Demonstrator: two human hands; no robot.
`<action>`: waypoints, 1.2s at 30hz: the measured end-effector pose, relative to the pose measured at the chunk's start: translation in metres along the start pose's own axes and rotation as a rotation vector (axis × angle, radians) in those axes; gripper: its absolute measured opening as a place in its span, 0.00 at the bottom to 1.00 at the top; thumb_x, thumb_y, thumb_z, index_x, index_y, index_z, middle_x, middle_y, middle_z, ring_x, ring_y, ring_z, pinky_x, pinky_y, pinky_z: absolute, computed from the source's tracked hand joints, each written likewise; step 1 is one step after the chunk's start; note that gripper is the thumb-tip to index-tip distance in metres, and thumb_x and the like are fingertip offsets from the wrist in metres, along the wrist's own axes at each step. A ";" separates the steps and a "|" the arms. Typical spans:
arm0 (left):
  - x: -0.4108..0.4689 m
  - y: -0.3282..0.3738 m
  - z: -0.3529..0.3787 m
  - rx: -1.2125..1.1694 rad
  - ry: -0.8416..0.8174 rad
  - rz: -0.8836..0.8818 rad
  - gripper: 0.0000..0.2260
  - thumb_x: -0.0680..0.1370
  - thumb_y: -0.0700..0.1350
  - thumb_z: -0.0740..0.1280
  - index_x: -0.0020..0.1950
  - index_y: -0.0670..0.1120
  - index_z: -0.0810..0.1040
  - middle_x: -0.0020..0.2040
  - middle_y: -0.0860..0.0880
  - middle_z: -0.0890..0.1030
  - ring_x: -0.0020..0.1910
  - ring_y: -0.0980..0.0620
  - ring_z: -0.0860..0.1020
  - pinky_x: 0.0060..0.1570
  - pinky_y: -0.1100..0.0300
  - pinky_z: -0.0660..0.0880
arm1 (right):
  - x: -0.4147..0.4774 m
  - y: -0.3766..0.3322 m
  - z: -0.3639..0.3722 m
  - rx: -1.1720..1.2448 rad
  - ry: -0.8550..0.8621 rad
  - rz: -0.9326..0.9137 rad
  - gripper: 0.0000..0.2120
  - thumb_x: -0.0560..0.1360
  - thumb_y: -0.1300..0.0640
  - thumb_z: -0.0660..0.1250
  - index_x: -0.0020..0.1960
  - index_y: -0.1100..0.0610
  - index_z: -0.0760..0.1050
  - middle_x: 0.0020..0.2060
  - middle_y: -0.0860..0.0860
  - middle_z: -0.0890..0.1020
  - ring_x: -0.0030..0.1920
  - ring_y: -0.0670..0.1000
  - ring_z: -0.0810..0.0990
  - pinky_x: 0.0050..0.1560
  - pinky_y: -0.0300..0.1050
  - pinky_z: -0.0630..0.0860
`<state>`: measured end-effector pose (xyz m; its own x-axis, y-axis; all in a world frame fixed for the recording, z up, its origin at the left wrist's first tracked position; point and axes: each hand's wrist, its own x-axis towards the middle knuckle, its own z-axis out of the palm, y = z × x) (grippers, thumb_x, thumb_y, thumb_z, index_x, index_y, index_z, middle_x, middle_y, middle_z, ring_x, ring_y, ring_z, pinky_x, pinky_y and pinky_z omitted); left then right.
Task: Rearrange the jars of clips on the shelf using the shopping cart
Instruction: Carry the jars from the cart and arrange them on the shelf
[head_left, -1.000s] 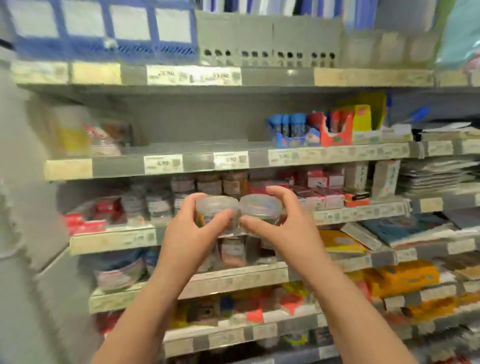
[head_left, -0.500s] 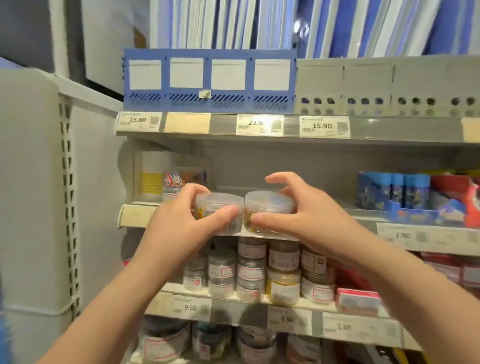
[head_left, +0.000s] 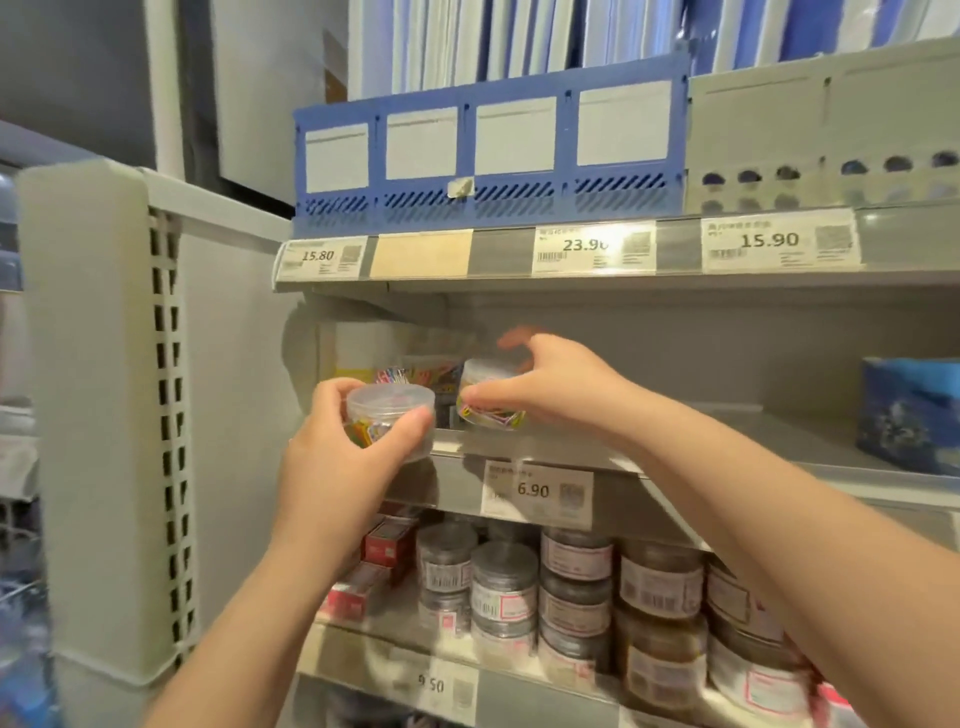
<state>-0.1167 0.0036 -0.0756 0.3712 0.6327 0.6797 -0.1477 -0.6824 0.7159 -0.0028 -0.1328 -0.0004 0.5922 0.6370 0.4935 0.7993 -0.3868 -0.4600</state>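
Soft, even indoor light filled the frame. Shadow lay beneath the upper shelf, and glare washed the price tags. The right hand blurred at its fingertips. Edges bowed; the lower left corner was smeared.

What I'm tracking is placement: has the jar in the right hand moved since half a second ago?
Yes. The right hand has carried its jar forward, past the shelf edge and in over the shelf, above the 6.90 tag.
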 end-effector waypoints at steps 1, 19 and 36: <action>0.003 -0.004 0.000 -0.011 0.004 -0.005 0.24 0.61 0.63 0.66 0.54 0.54 0.69 0.45 0.55 0.77 0.44 0.54 0.75 0.37 0.69 0.67 | 0.004 -0.001 0.004 -0.016 -0.011 0.006 0.36 0.67 0.39 0.71 0.69 0.52 0.65 0.64 0.49 0.73 0.62 0.49 0.72 0.52 0.39 0.68; 0.025 -0.030 -0.001 -0.110 -0.029 0.028 0.25 0.59 0.65 0.65 0.52 0.54 0.70 0.43 0.62 0.76 0.42 0.67 0.73 0.35 0.74 0.66 | 0.025 -0.007 0.028 -0.107 -0.117 0.141 0.38 0.65 0.38 0.72 0.69 0.53 0.68 0.64 0.50 0.74 0.62 0.50 0.73 0.54 0.39 0.67; 0.029 -0.020 -0.003 -0.115 -0.093 0.051 0.21 0.58 0.68 0.64 0.44 0.58 0.69 0.41 0.62 0.77 0.41 0.67 0.75 0.39 0.70 0.70 | 0.003 -0.014 -0.006 0.127 0.118 -0.048 0.21 0.66 0.44 0.71 0.58 0.44 0.73 0.51 0.42 0.80 0.53 0.43 0.78 0.55 0.38 0.73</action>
<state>-0.1055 0.0364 -0.0701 0.4433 0.5580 0.7015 -0.2707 -0.6628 0.6982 -0.0117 -0.1299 0.0121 0.5673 0.5673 0.5970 0.8122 -0.2656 -0.5194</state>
